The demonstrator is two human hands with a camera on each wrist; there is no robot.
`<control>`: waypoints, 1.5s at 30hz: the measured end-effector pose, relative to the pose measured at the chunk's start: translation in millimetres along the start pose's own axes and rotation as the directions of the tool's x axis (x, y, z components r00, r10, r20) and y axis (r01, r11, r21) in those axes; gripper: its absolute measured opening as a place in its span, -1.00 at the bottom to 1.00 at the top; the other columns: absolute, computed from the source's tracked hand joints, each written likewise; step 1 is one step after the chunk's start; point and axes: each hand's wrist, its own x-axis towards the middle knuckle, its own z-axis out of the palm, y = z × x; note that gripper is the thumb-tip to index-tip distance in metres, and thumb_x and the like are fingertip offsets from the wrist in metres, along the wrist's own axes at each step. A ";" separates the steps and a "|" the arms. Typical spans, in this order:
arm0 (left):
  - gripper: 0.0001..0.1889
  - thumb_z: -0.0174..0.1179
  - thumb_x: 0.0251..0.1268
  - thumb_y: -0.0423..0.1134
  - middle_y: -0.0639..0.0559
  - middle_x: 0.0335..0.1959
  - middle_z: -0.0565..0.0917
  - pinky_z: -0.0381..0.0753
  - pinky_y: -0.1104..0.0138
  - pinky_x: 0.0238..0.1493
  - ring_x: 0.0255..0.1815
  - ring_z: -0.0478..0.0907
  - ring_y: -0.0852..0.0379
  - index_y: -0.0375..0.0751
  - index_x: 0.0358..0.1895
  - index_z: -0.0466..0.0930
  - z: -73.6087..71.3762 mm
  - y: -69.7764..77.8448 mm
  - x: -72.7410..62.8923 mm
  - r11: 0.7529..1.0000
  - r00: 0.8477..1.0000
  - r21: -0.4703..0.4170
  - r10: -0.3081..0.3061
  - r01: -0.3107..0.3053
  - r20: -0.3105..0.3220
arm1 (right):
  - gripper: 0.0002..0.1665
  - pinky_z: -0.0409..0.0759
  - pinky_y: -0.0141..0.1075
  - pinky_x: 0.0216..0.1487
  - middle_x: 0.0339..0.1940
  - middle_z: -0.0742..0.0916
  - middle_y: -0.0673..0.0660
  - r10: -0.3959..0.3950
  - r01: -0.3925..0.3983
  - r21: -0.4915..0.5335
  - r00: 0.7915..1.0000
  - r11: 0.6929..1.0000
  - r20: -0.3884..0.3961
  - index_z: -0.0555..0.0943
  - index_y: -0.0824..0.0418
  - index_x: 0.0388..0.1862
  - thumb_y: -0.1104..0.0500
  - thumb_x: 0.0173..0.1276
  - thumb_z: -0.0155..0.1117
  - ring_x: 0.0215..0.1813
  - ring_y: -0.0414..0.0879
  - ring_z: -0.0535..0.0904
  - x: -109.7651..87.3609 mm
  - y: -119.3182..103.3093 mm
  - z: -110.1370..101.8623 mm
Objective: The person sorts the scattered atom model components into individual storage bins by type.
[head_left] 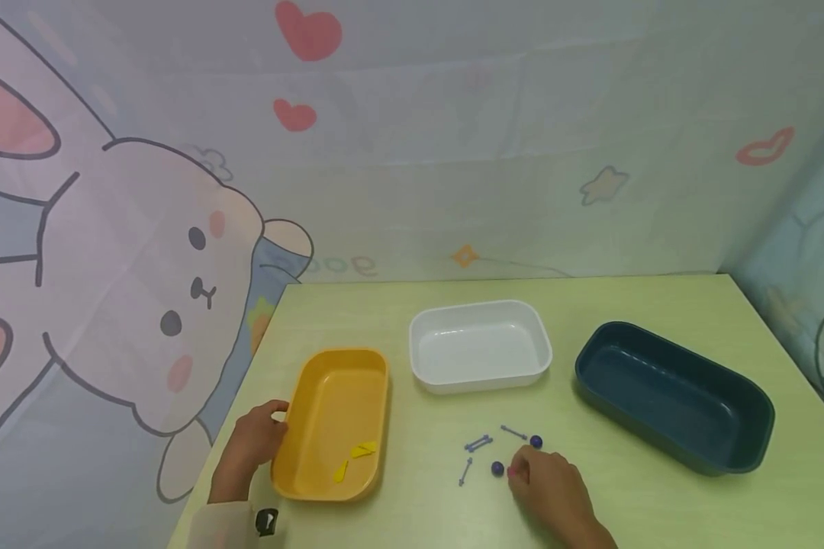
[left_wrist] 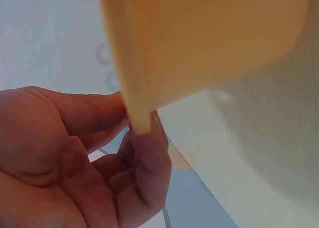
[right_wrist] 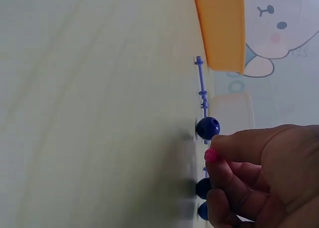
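Observation:
My left hand (head_left: 257, 436) grips the left rim of a yellow-orange tray (head_left: 281, 476), thumb on one side and fingers on the other. In the left wrist view the rim runs between thumb and fingertips. Several small flat yellow pieces (head_left: 341, 471) lie inside that tray. Between thumb and index finger, my right hand (head_left: 549, 484) pinches a small round pink piece (right_wrist: 211, 154), mostly covered by the fingers. Close beside that hand are dark blue balls (head_left: 497, 468), one showing a hole in the right wrist view. Thin blue rods (head_left: 465, 471) with knobbed ends lie left of it.
A white tray (head_left: 481, 384) stands at the back middle of the pale green table (head_left: 426, 518). To the right, a dark teal tray (head_left: 755, 427) sits at an angle. Behind the table hangs a printed cloth (head_left: 412, 191) with a rabbit and hearts.

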 end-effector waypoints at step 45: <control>-0.62 0.05 0.43 -0.39 -0.36 -0.06 0.75 0.69 0.03 -0.15 -0.15 0.73 -0.14 -0.42 0.25 0.53 -1.4 3.0 -2.9 1.000 1.000 0.005 0.027 -0.027 -0.015 | -0.94 0.25 -0.42 -0.37 -0.64 0.55 -0.24 -0.501 0.501 0.002 0.865 0.866 0.040 0.72 -0.09 -0.40 0.04 0.27 0.43 -0.48 -0.30 0.31 33.6 -158.4 21.6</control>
